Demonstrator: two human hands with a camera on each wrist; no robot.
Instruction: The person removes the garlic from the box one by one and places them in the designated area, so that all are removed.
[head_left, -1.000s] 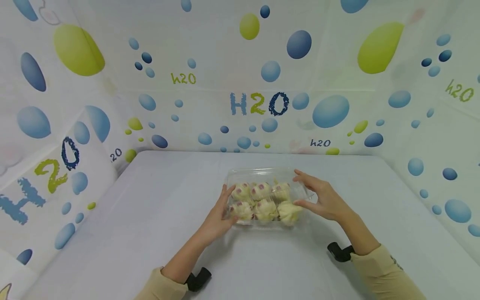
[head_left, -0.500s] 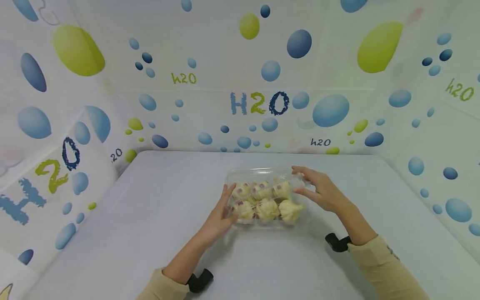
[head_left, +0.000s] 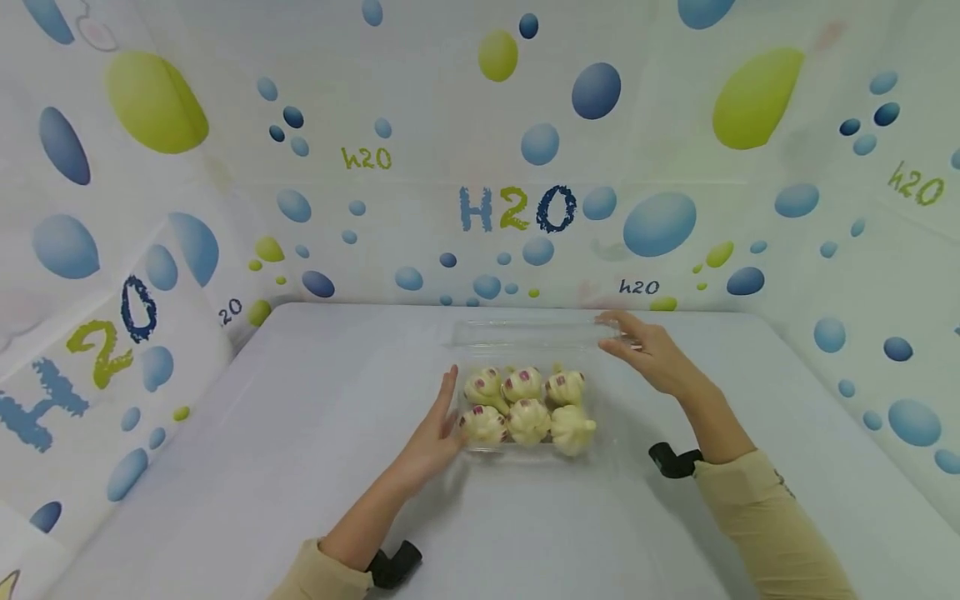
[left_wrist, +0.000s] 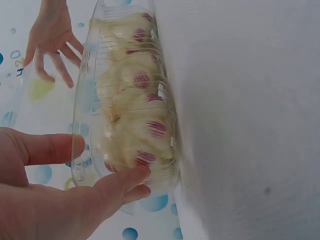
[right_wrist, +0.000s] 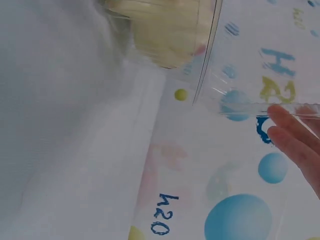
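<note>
In the head view, several garlic bulbs (head_left: 529, 422), cream with purple patches, lie in two rows inside a clear plastic container (head_left: 480, 451). Its hinged clear lid (head_left: 525, 333) is raised along the far side. My left hand (head_left: 429, 442) holds the container's left end; in the left wrist view, one fingertip (left_wrist: 77, 146) is at the rim and others press the side wall. At the lid's right end is my right hand (head_left: 651, 350), holding that edge between thumb and fingers. The right wrist view shows its fingertips (right_wrist: 275, 111) right at the lid's edge.
The container stands on a white-covered table (head_left: 300, 442). Behind and beside the table hangs a white backdrop (head_left: 420, 233) printed with blue and green drops and H2O lettering. Black devices, such as the one by the right wrist (head_left: 673, 460), are strapped on under beige sleeves (head_left: 765, 525).
The lid has swung up and away from the bulbs, and my right hand has risen toward the back with it. My left hand has stayed at the container's left end.
</note>
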